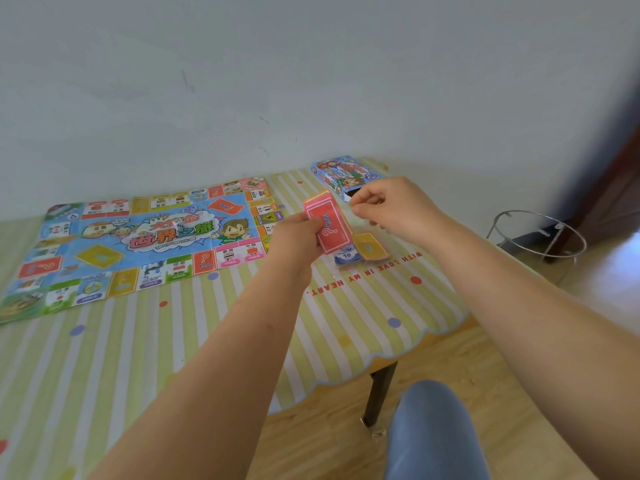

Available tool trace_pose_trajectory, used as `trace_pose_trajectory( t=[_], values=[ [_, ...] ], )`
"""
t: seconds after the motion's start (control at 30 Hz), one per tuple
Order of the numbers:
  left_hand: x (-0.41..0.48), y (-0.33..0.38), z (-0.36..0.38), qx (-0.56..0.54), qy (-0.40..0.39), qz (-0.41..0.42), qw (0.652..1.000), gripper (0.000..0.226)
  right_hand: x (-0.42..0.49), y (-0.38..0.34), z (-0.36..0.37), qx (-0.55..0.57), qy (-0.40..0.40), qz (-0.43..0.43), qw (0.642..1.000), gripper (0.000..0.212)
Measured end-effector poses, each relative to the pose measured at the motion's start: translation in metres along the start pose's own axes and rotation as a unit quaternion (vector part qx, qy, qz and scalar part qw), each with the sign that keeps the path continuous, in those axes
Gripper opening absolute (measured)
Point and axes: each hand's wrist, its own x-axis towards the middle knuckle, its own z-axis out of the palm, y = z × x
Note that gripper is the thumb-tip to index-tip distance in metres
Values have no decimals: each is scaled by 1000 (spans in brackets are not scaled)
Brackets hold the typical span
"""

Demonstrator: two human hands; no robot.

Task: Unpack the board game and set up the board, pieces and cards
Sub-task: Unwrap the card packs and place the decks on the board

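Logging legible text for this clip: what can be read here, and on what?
"WITH LOVE IN MY HEART." on the tablecloth, upside down to the camera.
"?" on the red cards in the left hand.
"10" on the blue banknote.
"世界之旅" in the middle of the board.
"?" on an orange square of the board.
Small print on the board squares and the box lettering: too blurred to read.

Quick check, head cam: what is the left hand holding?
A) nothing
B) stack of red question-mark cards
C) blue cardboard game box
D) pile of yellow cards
B: the left hand has its fingers wrapped around the stack of red question-mark cards. The blue cardboard game box and the pile of yellow cards lie on the table.
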Motion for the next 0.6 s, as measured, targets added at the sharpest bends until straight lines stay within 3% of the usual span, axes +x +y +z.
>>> trace_pose_trajectory(
  t=[0.1, 0.23, 0.37, 0.6],
  values=[
    [1, -2, 3, 34, -2, -10, 999, 26, 4, 8, -11, -110, -16, 19, 994, 16],
    [3, -5, 5, 71, 11, -8, 997, 26, 7, 18, -13, -260, -115, 39, 958, 20],
    [5, -6, 9, 121, 20, 1, 992, 12, 8, 20, -7, -325, -178, 46, 928, 38],
    [9, -10, 8, 174, 25, 12, 984, 30, 18, 10, -6, -376, -244, 51, 892, 47]
  ],
)
